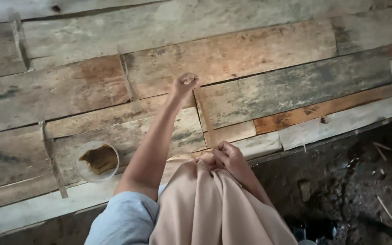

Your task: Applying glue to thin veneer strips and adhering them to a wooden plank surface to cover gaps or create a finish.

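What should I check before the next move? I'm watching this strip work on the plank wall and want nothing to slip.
1. Left hand pinching the top end of the thin wooden strip against the plank wall: ok.
2. Right hand at the strip's lower end, also bunching beige cloth: ok.
3. Strip lying flat on the planks: cannot tell.
4. Bowl of brown paste upright on the ledge beside the left arm: ok.
5. Elbow clearance from the bowl: close, not touching; ok.
6. Strip already fixed in place: cannot tell.
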